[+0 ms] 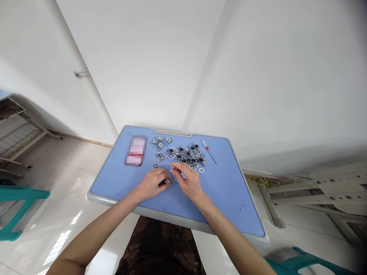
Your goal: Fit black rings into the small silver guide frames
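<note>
My left hand is closed on a small metal fitting with a dark part and thin prongs, low over the desk's near half. My right hand is just to its right, thumb and fingertips pinched together above the fitting. Something thin and pale seems to be between those fingertips, too small to name. Beyond both hands lies a pile of metal fittings with black round caps. A black rubber ring rests on the desk near my left hand.
On the blue desk are a blurred-out pinkish phone-like object at left, several fittings without black caps at the back, a flat metal plate, and a red-and-clear-handled screwdriver at right. Green stools stand beside.
</note>
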Tool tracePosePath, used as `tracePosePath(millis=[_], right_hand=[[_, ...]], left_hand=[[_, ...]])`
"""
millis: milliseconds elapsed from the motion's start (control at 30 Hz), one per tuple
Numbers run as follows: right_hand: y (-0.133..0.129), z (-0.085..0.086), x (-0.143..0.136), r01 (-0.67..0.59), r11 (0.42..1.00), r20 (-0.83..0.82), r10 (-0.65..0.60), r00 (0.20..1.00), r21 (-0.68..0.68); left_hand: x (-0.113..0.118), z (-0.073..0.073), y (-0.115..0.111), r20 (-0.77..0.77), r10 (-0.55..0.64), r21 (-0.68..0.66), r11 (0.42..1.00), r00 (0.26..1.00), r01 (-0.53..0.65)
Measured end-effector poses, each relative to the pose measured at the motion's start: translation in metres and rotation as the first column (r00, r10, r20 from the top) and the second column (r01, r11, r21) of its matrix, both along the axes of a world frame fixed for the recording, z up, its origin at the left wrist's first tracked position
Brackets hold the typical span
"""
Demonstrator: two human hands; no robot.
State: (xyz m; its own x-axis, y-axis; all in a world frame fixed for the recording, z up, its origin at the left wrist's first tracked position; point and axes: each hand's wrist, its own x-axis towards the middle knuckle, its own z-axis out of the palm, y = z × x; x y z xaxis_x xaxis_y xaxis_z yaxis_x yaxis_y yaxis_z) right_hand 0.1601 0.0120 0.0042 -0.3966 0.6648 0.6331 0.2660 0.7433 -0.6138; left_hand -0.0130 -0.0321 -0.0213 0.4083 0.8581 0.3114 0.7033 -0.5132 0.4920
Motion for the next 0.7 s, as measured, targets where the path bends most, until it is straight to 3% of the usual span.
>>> tracePosePath(millis=[167, 267, 500, 700], right_hand=[[0.0019, -0.0013, 0.0082, -0.157, 0.976, -0.055, 0.15, 0.987, -0.148], [0.0021, -0.0018, 0.0092, -0.141, 0.967, -0.094, 0.124, 0.988, -0.212], [0.0027, -0.0052, 0.0019, -0.022, 0.978, -0.079, 0.006, 0.997, -0.207], [0.0032, -0.0084, 0.0009, -0.07, 0.99, -0.039, 0.065, 0.997, -0.123]], left_hand=[[0.0, 0.0025, -0.0008, -0.005, -0.009, -0.002, 1.0, 1.0, 0.009], [0.0, 0.0034, -0.0011, -0.005, -0.011, -0.01, 1.0, 1.0, 0.011], [-0.001, -0.0002, -0.0008, 0.024, -0.001, -0.015, 1.0, 1.0, 0.001], [-0.0015, -0.0023, 0.0001, 0.009, -0.034, 0.002, 0.999, 0.999, 0.034]])
